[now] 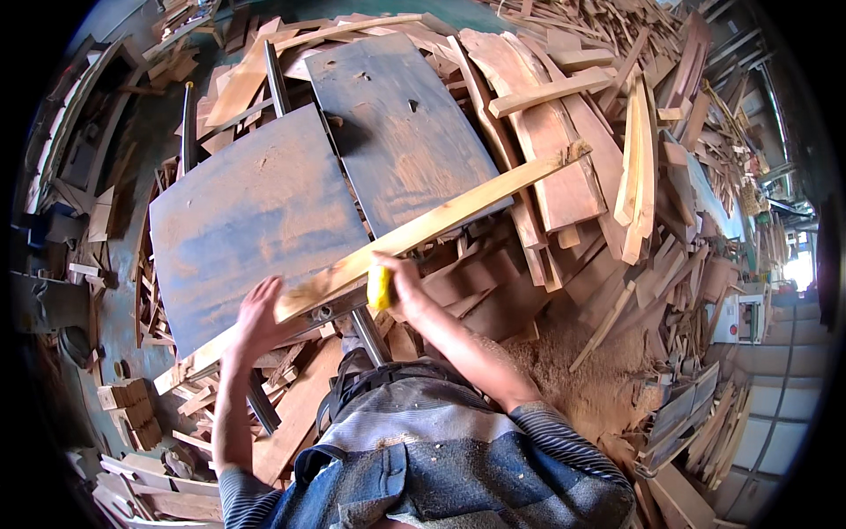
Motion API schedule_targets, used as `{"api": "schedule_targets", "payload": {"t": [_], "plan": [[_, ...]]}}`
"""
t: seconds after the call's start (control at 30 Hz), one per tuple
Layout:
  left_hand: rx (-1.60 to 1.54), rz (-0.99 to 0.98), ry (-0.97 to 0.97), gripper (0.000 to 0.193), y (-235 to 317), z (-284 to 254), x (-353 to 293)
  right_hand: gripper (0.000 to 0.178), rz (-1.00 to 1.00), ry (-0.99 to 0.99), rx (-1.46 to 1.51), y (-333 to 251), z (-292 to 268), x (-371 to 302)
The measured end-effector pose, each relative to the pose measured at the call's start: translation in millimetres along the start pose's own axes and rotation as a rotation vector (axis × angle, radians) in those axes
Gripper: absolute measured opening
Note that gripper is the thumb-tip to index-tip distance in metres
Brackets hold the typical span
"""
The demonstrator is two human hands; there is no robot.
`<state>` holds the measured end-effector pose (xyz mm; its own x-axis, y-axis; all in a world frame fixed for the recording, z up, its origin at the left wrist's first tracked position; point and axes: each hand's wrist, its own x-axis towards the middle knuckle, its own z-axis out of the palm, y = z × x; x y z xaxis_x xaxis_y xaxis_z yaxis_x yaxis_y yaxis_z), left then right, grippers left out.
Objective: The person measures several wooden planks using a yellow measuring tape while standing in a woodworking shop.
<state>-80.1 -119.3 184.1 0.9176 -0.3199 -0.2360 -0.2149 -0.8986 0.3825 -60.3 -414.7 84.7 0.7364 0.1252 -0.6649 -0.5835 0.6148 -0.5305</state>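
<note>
A long, narrow wooden board (423, 231) lies slantwise along the near edge of a sawdust-covered metal work table (256, 189), both ends reaching past the table. My left hand (256, 319) rests at the board near its left end, fingers stretched out and pointing away from me. In my right hand (404, 284) is a yellow tape measure (379, 288), gripped against the near edge of the board, close to the gap that splits the table top. Whether any tape is drawn out cannot be made out.
The table's second plate (397, 123) stands beyond the gap. Wide planks (551, 150) lean to its right, with a large heap of offcuts (608, 26) behind. A sawdust pile (573, 379) covers the floor on the right. Stacked wood blocks (130, 407) sit at lower left.
</note>
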Motion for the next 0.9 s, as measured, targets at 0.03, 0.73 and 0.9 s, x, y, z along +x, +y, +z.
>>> {"api": "schedule_targets", "payload": {"t": [0.03,0.73,0.9], "plan": [[0.05,0.105,0.077,0.093,8.3,13.2,11.8,0.04,0.048,0.045,-0.086,-5.3,33.5,-28.1],[0.293,0.042,0.586,0.045,-201.5,87.7,-50.9,0.037,-0.29,0.269,0.185,-145.1,-202.0,-5.4],[0.15,-0.091,0.32,0.055,-220.8,84.0,-58.1,0.039,-0.315,0.407,-0.279,-128.5,-225.4,38.4]]}}
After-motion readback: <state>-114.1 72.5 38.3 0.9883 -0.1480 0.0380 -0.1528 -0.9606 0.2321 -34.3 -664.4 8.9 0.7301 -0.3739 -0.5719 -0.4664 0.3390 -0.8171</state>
